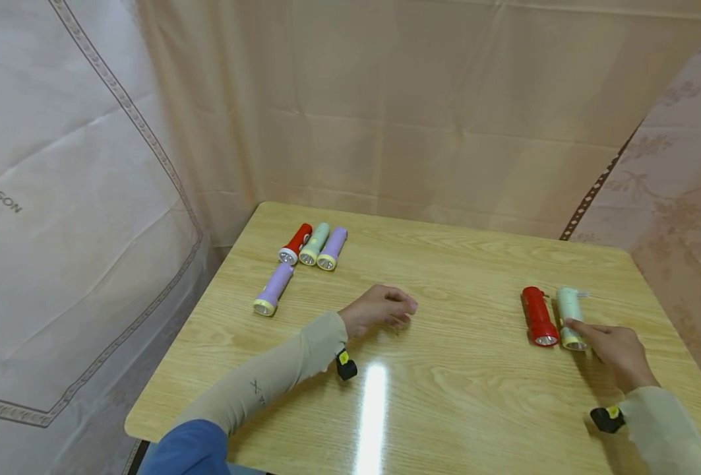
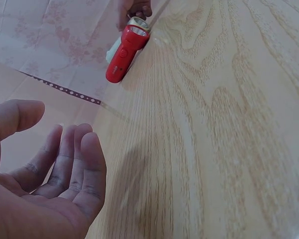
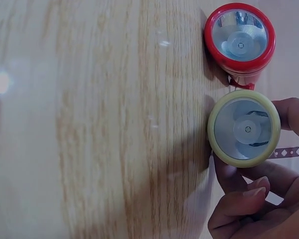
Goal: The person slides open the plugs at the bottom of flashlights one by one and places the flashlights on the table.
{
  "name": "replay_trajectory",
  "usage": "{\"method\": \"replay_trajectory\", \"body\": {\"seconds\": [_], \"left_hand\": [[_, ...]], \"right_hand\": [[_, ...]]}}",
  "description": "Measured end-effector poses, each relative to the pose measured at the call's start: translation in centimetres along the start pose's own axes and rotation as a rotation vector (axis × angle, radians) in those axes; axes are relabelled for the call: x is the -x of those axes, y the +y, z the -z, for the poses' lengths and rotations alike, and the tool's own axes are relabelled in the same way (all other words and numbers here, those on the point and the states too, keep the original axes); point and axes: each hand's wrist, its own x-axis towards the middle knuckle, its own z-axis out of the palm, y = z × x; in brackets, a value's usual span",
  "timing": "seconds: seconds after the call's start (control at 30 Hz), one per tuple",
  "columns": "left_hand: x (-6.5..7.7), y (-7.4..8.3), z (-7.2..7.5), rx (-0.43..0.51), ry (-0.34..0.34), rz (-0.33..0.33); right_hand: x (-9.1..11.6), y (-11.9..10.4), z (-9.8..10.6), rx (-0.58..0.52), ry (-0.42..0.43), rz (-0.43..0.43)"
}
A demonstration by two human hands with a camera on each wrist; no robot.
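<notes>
At the right side of the table, my right hand [image 1: 616, 353] pinches a mint-green flashlight [image 1: 570, 305] near its yellow-rimmed lens end. The right wrist view shows the thumb on one side of that flashlight [image 3: 246, 128] and fingers on the other, its lens toward the camera. Just left of it lies a red flashlight [image 1: 537, 316], also lens toward the person. My left hand [image 1: 378, 309] is over the middle of the table, fingers loosely bent and nothing held. In the left wrist view, its palm and fingertips [image 2: 92, 149] show, with the red flashlight [image 2: 120, 59] beyond.
At the table's far left, a red flashlight [image 1: 300, 239], a mint one [image 1: 317, 243] and a purple one [image 1: 335, 245] lie side by side. Another purple flashlight [image 1: 275, 285] lies in front of them. Curtains [image 1: 386, 119] hang behind the wooden table [image 1: 457, 409].
</notes>
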Motion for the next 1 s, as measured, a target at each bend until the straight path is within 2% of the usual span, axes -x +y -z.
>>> {"method": "replay_trajectory", "body": {"seconds": [0.37, 1.0], "left_hand": [[0.09, 0.03, -0.10, -0.003, -0.002, 0.003], [-0.16, -0.41, 0.12, 0.013, 0.011, 0.010]], "right_hand": [[0.07, -0.26, 0.05, 0.056, 0.024, 0.006], [-0.54, -0.22, -0.61, 0.046, 0.097, -0.034]]}}
